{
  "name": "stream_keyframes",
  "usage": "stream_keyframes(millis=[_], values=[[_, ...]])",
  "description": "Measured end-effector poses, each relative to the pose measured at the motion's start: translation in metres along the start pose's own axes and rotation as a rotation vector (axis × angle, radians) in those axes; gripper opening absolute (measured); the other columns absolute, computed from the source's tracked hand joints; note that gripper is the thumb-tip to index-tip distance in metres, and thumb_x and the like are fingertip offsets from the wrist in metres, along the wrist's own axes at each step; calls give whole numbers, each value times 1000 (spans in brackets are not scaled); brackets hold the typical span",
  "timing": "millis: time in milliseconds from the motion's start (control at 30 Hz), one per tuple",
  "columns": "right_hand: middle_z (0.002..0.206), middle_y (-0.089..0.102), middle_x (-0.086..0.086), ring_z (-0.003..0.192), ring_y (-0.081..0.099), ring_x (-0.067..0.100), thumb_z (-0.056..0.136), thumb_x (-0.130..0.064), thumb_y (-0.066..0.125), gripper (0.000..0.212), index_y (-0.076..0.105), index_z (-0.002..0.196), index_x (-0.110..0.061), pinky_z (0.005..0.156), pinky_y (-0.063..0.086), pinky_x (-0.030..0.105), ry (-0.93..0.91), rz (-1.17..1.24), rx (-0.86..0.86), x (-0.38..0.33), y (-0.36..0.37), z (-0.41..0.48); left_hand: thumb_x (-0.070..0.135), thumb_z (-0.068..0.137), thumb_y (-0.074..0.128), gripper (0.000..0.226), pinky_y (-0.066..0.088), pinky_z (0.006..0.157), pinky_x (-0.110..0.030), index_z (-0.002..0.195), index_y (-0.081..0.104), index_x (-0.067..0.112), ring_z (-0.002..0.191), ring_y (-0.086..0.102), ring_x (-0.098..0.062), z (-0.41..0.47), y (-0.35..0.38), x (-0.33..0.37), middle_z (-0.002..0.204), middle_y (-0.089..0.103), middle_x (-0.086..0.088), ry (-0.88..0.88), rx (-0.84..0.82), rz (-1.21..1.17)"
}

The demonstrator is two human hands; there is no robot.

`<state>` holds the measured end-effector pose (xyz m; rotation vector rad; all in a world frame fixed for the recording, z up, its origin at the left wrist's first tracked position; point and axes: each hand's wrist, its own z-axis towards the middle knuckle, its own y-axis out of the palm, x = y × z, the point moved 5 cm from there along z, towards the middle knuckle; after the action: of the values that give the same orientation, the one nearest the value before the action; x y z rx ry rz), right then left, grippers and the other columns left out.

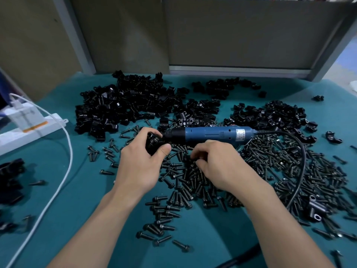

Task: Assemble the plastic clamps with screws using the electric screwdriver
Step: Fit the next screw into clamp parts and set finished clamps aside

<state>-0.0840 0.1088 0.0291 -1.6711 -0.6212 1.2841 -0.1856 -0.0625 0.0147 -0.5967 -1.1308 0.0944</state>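
Left hand: curled round one black clamp, thumb pressed on its near side, held just above the tabletop.
Right hand: fingers curled down into the screws; I cannot tell whether a screw is pinched yet.
Screwdriver: blue, lying flat beyond both hands, tip toward the clamp, unheld.
Clamp pile: heaped at the back of the tabletop, well apart from the hands.
Cord: black, curving from the screwdriver over the screws on the right.
Risk, pick: the screws lie tangled and touching, so two may lift together or one may slip out.
Risk, seating: a screw entered tilted would likely cross-thread once driven.
Risk, tool: reaching for the screwdriver could drag the cord through the screws and scatter them.
Risk, grip: the clamp may rotate in the left hand under torque.
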Motion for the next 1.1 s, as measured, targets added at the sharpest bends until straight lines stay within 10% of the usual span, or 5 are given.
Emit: stream_keyframes(millis=[267,567,733,1100], values=[[68,64,-8,57,56,9,95,-20,71,15,65,83,-27,54,46,21,64,75,-33,8,-1,-3,37,93,75,21,50,50,-27,99,57,45,54,62,-18,-1,1,0,62,67,-3,-2,-18,10],[75,75,-10,65,65,10,92,-14,77,25,80,82,-36,63,58,27,104,450,149,20,-15,-8,40,92,75,22,51,52,-35,100,56,47,55,67,-22,-1,6,3,66,69,-4,-3,-47,12],[78,72,-13,75,59,7,100,-15,66,30,83,86,-35,77,50,26,130,733,156,24,-20,-9,40,92,75,20,55,54,-45,101,58,48,57,69,-25,-6,4,5,73,70,-4,1,-65,-25],[69,53,6,56,40,13,107,-7,44,27,69,100,-1,54,34,26,347,1695,-43,15,-4,-10,45,89,74,21,53,54,-47,99,57,51,54,67,-27,-8,5,7,67,68,-7,13,-93,13]])
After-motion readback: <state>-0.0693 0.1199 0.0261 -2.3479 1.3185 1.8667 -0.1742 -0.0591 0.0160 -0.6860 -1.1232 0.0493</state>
